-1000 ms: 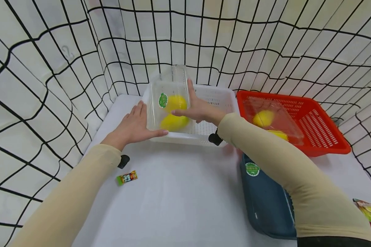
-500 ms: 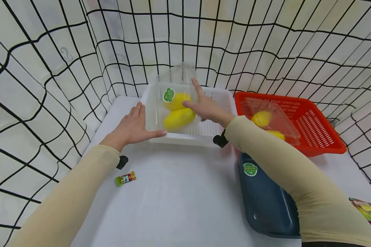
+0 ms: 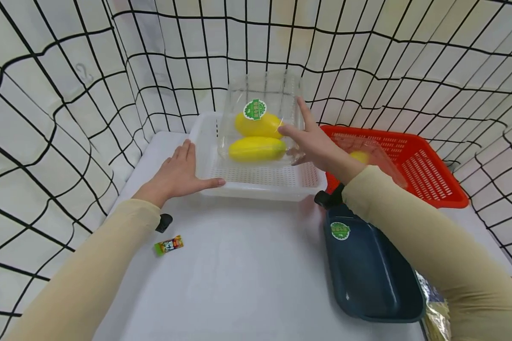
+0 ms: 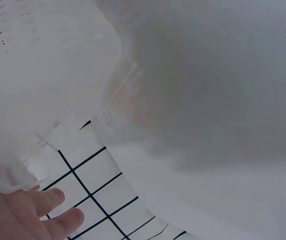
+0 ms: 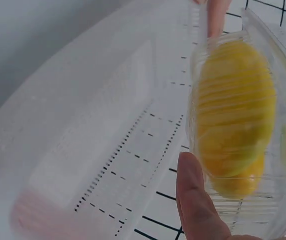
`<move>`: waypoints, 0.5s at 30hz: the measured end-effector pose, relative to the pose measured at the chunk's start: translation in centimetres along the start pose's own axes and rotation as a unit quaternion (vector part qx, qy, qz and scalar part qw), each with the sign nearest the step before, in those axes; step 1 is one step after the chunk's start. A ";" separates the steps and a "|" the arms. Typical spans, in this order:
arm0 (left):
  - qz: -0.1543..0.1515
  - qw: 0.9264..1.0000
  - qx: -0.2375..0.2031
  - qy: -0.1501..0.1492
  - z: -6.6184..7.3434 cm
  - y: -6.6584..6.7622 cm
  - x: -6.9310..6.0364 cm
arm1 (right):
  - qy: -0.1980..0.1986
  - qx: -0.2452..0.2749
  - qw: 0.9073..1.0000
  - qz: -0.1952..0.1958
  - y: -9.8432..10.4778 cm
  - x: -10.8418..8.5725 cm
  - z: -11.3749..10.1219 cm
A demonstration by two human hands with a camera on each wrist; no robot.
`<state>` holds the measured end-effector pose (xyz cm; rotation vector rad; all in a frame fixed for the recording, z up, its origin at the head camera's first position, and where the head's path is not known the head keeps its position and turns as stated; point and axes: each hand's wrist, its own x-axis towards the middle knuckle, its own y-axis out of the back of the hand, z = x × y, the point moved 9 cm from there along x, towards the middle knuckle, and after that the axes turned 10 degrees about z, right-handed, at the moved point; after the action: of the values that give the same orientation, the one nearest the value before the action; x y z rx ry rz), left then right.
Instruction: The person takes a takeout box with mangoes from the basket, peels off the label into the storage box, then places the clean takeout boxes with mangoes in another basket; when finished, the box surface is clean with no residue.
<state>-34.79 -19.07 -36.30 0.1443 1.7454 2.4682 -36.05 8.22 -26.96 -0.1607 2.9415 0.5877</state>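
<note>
Fruit (image 3: 257, 148), two yellow pieces, shows through a clear plastic container (image 3: 275, 97), tilted over the white perforated basket (image 3: 256, 189). The right hand (image 3: 320, 144) pinches the container's right side between thumb and fingers, its index finger stretched toward the far end. The left hand (image 3: 170, 173) rests against the basket's left side, fingers close together, thumb spread along the near rim. A round green sticker (image 3: 255, 109) on the container has white print too small to read. A similar green label (image 3: 340, 231) marks the dark blue tray (image 3: 367, 265) at near right; the snack packet's (image 3: 169, 245) lettering, near left, is likewise illegible.
</note>
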 end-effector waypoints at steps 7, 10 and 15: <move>0.004 1.000 -0.010 0.004 -0.1 -0.2 0.1 | -0.023 0.080 0.997 0.001 1.1 -3.6 1.8; 0.006 1.000 -0.004 0.001 -0.1 -0.2 0.2 | -0.024 0.113 0.993 -0.006 0.6 -5.3 3.0; -0.001 1.000 0.011 -0.008 -0.3 -0.2 0.3 | -0.022 0.138 0.989 -0.038 -1.3 -8.4 5.2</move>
<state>-35.07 -19.20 -36.58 0.1641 1.7647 2.4400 -27.01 9.71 -30.85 -0.2234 2.9191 0.1674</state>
